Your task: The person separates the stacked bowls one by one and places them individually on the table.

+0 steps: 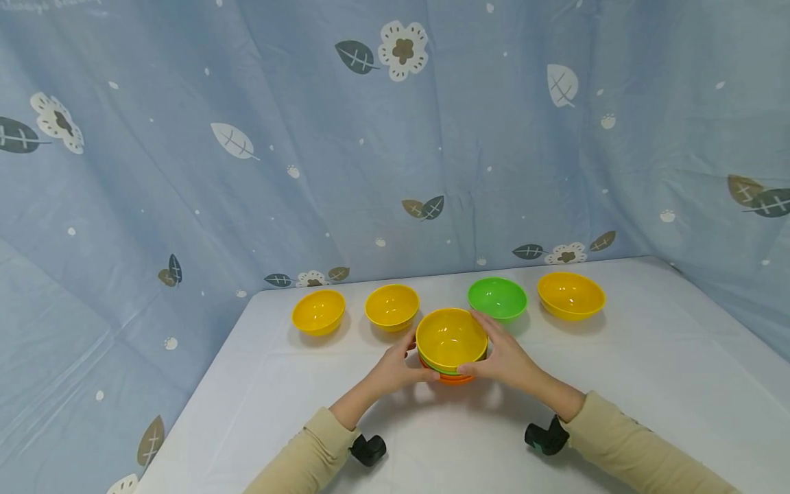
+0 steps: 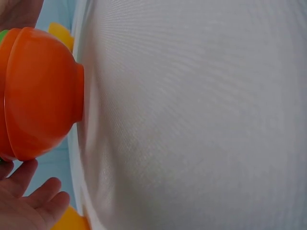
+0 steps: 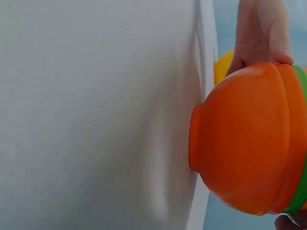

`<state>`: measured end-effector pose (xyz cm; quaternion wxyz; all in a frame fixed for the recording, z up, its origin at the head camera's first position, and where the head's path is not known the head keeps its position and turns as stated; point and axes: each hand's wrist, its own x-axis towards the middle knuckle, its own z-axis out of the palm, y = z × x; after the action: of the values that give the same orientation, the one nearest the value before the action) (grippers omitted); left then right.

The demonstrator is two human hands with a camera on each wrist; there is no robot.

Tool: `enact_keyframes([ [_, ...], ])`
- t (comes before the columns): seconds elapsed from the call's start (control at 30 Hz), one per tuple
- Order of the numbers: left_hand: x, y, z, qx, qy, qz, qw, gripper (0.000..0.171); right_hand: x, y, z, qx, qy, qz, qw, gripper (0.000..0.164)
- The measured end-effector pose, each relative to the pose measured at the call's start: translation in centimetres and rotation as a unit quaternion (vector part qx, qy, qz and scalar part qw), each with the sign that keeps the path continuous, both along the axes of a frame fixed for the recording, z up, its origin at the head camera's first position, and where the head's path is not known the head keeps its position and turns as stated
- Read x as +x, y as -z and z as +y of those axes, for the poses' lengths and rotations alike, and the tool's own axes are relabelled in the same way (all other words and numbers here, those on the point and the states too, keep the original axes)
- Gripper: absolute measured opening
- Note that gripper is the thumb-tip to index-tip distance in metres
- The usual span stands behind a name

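Note:
Between my two hands is a stack of bowls, with a yellow bowl [image 1: 452, 339] on top. Under it show a green rim and orange bowls [image 2: 43, 96] at the bottom, their foot right at the white cloth. My left hand [image 1: 395, 370] holds the stack's left side, thumb in front and fingers curving behind. From the right, my right hand [image 1: 506, 357] grips it, its thumb at the front and its fingers at the upper rim. In the right wrist view the orange bowl [image 3: 244, 139] fills the right side, with a green rim next to it.
Behind the stack stand a yellow bowl [image 1: 318, 313] at far left, another yellow bowl [image 1: 391, 307], a green bowl [image 1: 497, 299] and a larger yellow bowl [image 1: 570, 296] at right. A white cloth [image 1: 278, 412] covers the table; a blue patterned curtain [image 1: 370, 137] hangs behind.

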<state>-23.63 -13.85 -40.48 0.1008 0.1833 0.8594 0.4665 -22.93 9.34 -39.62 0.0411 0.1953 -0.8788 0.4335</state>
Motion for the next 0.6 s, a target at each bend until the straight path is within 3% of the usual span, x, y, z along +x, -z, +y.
enact_keyframes([
  [0.37,-0.1,0.2,0.1,0.004,0.01,0.007,0.9999,0.09,0.1,-0.2,0.1,-0.002,0.005,0.002,1.0,0.097],
  [0.6,0.0,0.1,0.1,0.008,0.01,0.013,0.9998,0.091,0.3,-1.2,0.2,-0.014,0.002,-0.006,1.0,0.097],
])
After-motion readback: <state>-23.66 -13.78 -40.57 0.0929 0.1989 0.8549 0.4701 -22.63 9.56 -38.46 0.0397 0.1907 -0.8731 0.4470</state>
